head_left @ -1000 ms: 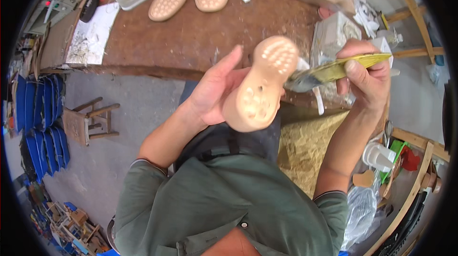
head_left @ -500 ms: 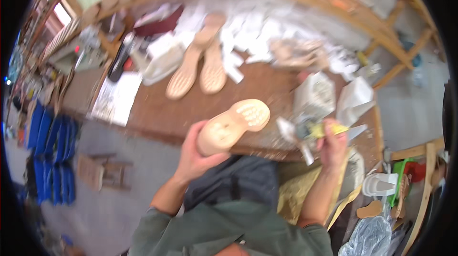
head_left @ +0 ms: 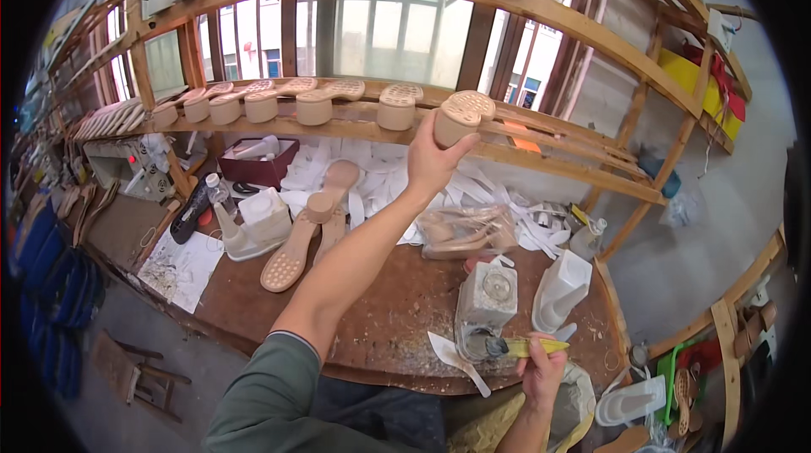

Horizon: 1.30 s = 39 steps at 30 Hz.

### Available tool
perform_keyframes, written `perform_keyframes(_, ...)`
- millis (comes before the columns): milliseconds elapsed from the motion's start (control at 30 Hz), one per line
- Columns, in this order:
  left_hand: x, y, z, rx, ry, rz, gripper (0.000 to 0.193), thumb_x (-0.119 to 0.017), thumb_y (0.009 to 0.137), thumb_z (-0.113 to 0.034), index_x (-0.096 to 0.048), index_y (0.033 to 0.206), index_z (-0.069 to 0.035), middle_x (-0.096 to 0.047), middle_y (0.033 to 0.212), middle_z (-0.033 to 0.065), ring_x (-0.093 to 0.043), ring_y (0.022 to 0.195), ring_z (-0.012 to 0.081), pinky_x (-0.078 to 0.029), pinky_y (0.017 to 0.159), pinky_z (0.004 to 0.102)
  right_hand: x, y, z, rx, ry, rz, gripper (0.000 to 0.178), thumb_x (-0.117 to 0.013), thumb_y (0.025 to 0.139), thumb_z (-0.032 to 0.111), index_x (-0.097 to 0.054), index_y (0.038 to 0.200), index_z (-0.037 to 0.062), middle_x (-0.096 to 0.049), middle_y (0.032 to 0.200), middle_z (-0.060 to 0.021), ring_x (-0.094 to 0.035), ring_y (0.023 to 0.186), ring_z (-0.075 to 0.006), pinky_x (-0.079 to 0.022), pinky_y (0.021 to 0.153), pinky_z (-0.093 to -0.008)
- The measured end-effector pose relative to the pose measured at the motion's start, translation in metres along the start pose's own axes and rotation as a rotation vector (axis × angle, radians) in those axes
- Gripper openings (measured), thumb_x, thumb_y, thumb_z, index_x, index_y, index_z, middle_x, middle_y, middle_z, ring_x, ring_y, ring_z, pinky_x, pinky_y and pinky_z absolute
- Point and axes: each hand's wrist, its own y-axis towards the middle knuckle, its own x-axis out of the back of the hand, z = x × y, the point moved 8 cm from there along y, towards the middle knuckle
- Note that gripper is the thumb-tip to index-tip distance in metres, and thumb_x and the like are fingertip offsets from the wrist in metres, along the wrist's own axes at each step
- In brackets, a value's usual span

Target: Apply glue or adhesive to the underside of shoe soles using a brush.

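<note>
Left hand point(head_left: 432, 159) lifts a beige rubber shoe sole with dotted tread point(head_left: 463, 115) to the wooden drying shelf point(head_left: 541, 157).

The fingers are closed around the sole's heel block, and the sole is at the shelf edge, just right of the row of similar beige soles point(head_left: 314, 101). It seems the placing step; next it needs a free spot and a level set-down. Low beside the body, the right hand point(head_left: 541, 368) grips a yellow-handled brush point(head_left: 522, 347) near the glue pot point(head_left: 486, 305).

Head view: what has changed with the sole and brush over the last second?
The left hand has raised the sole from in front of the chest up to the wooden shelf, grip unchanged. The right hand has dropped to the bench edge, still holding the brush.
</note>
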Motion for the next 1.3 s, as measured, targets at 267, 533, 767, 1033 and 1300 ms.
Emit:
perform_keyframes(267,0.033,-0.109,0.02,-0.386,0.723,0.032,0.062,-0.07,0.075,-0.027,-0.045,0.124,-0.001,-0.057,0.113,0.0188,-0.063,0.072,0.0287,-0.051,0.064,0.0371,0.016,0.016,-0.011,0.014,-0.069,-0.065,0.02,-0.058,0.089,0.014,-0.056,0.098,-0.0034,-0.056,0.063,-0.0057,-0.046,0.038,-0.0102,-0.034,0.035,-0.0193)
perform_keyframes(533,0.265,-0.057,0.217,0.412,1.313,0.181,0.064,-0.071,0.065,-0.041,-0.053,0.111,0.0,-0.058,0.102,0.0263,-0.056,0.091,0.041,-0.046,0.082,0.047,0.001,0.015,-0.04,-0.118,-0.163,-0.03,0.023,-0.062,0.085,0.013,-0.055,0.099,-0.0043,-0.057,0.066,-0.0076,-0.047,0.04,-0.0121,-0.037,0.038,-0.0203)
perform_keyframes(767,0.198,-0.134,0.068,0.065,0.932,0.321,0.053,-0.069,0.071,-0.026,-0.053,0.114,0.002,-0.055,0.111,0.0223,-0.053,0.103,0.0364,-0.042,0.088,0.0406,-0.004,0.018,-0.039,-0.098,-0.488,-0.131,0.02,-0.064,0.085,0.014,-0.061,0.099,0.0007,-0.057,0.07,0.0003,-0.049,0.054,-0.0065,-0.038,0.046,-0.0193)
perform_keyframes(1033,0.175,-0.277,0.045,0.182,1.125,0.934,0.065,-0.075,0.064,-0.035,-0.051,0.111,0.004,-0.054,0.109,0.0211,-0.051,0.096,0.0386,-0.042,0.086,0.0416,-0.014,0.045,-0.037,-0.083,-1.066,0.047,0.019,-0.065,0.082,0.015,-0.065,0.09,-0.0015,-0.062,0.075,-0.0069,-0.053,0.059,-0.0116,-0.042,0.055,-0.0267)
perform_keyframes(1300,0.099,-0.249,0.098,0.237,1.219,0.907,0.086,-0.072,0.062,-0.055,-0.046,0.116,0.007,-0.057,0.104,0.024,-0.055,0.094,0.0378,-0.045,0.082,0.0419,-0.026,0.046,-0.051,-0.084,-1.282,0.177,0.019,-0.064,0.08,0.015,-0.065,0.09,-0.001,-0.063,0.08,-0.0135,-0.056,0.058,-0.0215,-0.044,0.056,-0.0307)
